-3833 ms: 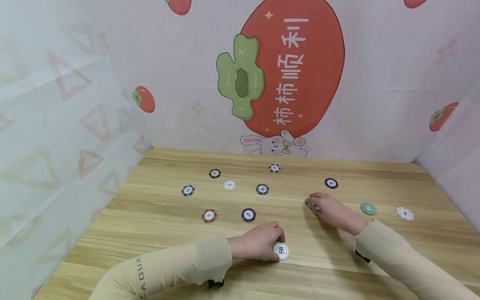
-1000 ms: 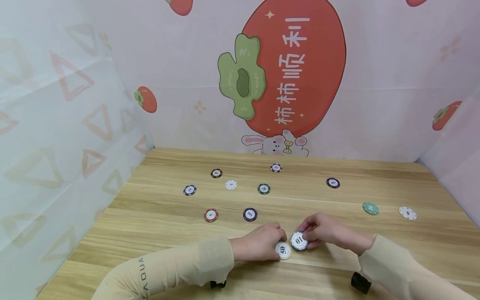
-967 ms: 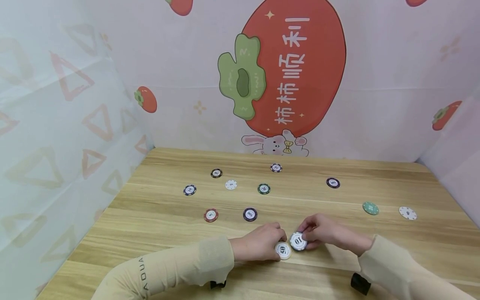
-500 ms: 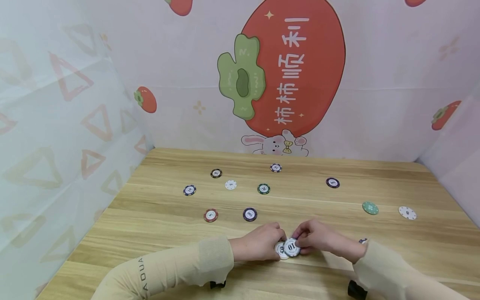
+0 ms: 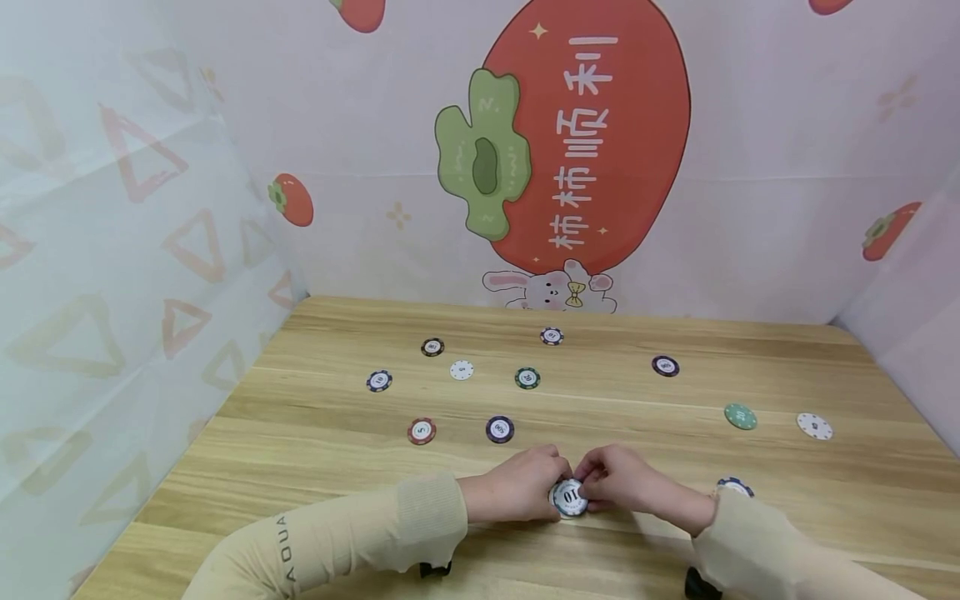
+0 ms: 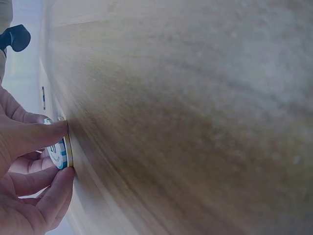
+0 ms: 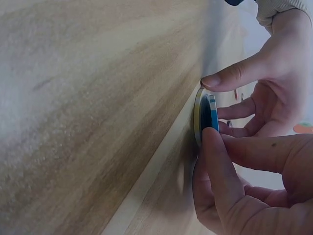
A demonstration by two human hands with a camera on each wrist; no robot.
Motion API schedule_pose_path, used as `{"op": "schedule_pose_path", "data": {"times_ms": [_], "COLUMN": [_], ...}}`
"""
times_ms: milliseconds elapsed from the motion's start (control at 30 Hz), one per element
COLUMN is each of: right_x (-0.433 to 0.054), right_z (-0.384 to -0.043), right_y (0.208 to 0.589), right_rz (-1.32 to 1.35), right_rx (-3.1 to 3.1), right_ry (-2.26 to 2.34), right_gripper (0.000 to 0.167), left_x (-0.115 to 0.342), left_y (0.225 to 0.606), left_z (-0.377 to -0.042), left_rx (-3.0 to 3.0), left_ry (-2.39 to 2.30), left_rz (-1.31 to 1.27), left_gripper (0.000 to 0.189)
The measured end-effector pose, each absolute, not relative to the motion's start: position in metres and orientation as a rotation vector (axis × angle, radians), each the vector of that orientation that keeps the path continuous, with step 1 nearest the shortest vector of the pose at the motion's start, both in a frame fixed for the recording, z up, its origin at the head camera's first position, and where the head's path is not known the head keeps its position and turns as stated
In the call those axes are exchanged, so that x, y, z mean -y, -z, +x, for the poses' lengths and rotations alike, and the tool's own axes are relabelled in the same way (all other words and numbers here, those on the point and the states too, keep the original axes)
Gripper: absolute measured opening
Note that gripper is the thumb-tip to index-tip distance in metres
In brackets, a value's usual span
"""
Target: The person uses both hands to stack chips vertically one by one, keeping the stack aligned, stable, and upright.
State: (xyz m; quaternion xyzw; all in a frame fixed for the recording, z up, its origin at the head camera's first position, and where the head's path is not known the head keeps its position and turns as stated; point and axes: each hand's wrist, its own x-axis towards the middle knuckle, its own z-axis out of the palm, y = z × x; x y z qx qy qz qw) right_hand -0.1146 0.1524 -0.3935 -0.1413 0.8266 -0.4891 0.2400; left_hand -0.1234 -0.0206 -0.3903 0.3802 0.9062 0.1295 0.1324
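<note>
My right hand (image 5: 626, 483) pinches a blue-and-white poker chip (image 5: 568, 497) marked 10 between thumb and fingers. That chip lies over a yellow-edged poker chip (image 7: 197, 110), hiding its printed 50 in the head view. Around the yellow-edged chip's rim curl the thumb and fingers of my left hand (image 5: 525, 486), holding it down at the tabletop. In the right wrist view the blue chip (image 7: 213, 112) leans at a slight angle to the lower one, a narrow gap showing between them. The two hands' fingertips are close together.
Several more poker chips lie scattered flat on the wooden table (image 5: 337, 517): a red one (image 5: 422, 431), a purple one (image 5: 500, 429), a light green one (image 5: 741, 417) and a white one (image 5: 814, 426). Another blue chip (image 5: 736, 486) is partly covered by the right sleeve. Printed cloth walls enclose the table.
My right hand has brought the blue-and-white 10 chip left and toward me, from the table onto the 50 chip. A blue chip has come into view beside the right sleeve. The left hand stays put.
</note>
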Motion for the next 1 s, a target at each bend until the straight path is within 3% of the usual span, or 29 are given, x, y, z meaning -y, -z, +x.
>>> {"op": "schedule_pose_path", "data": {"times_ms": [467,1000], "right_x": [-0.1495,-0.1479], "right_z": [-0.1113,-0.1073], "right_y": [0.3999,0.3989], "right_rz": [-0.603,-0.65], "right_rx": [-2.462,-2.622], "right_ry": [1.242,1.055], "right_gripper": [0.011,0.01], "left_x": [0.0223,0.024], "left_y": [0.3925,0.3918], "left_z": [-0.1231,-0.1236], "left_rx": [-2.65,-2.629], "left_ry": [-0.373,-0.359], "left_rz": [1.137,1.147], "left_gripper": [0.034,0.03]}}
